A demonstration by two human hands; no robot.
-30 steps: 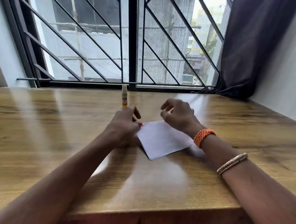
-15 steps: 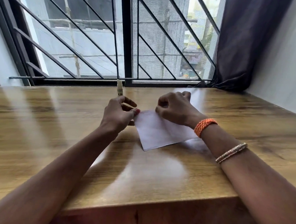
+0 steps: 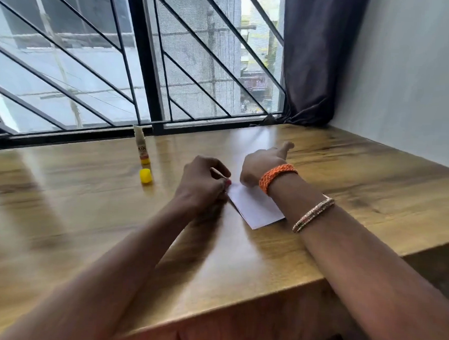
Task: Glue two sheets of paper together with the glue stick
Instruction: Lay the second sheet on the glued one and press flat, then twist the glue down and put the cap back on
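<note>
Both hands are now shifted on the paper [image 3: 255, 208]: the right hand [image 3: 262, 166] is swept across it, forefinger stretched out, where half a second ago it was curled at the top edge; the left hand [image 3: 204, 181] keeps its fingers pinched at the near corner. Pressing down is judged underway, with the glue stick [image 3: 141, 146] upright and uncapped on the counter [image 3: 239, 261], well apart, beside its yellow cap [image 3: 145, 176].

Your left hand [image 3: 203, 180] sits with fingers curled, perhaps pinching something; the blur hides it. Your right hand [image 3: 261, 162] lies forward, one finger extended, wrist banded.
</note>
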